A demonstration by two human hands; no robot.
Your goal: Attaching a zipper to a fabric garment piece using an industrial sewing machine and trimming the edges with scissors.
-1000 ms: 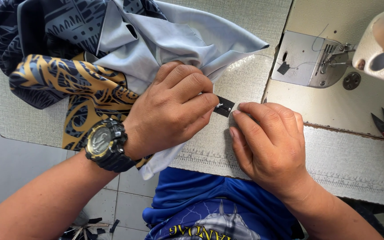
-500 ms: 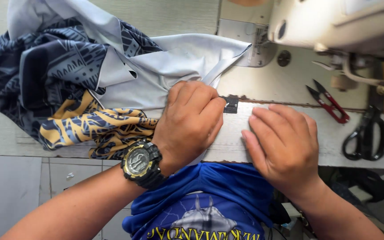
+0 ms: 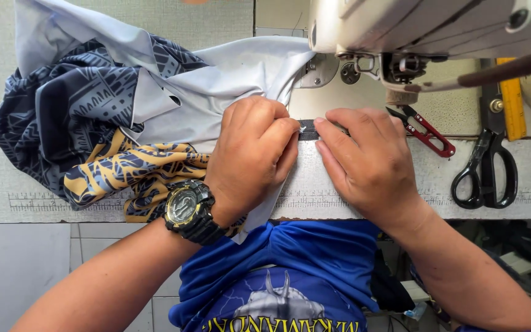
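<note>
A garment (image 3: pixel 155 104) of pale grey cloth with navy and gold patterned panels lies bunched on the sewing table, its grey edge running toward the needle area. My left hand (image 3: pixel 250 157), with a black wristwatch, pins the grey cloth down and pinches a small dark label (image 3: pixel 308 130) against it. My right hand (image 3: pixel 367 163) presses flat on the table just right of the label, fingertips touching its other end. Both hands sit below the sewing machine head (image 3: pixel 431 37).
Red thread snips (image 3: pixel 428 130) lie right of my right hand. Black scissors (image 3: pixel 487 172) rest further right beside a yellow ruler (image 3: pixel 512 101). The table's front edge (image 3: pixel 62 203) carries a printed measuring scale. My blue shirt fills the space below the table.
The view has shifted so the machine head now sits over the hands. Both hands have closed in on the small dark label, fingertips nearly meeting.
</note>
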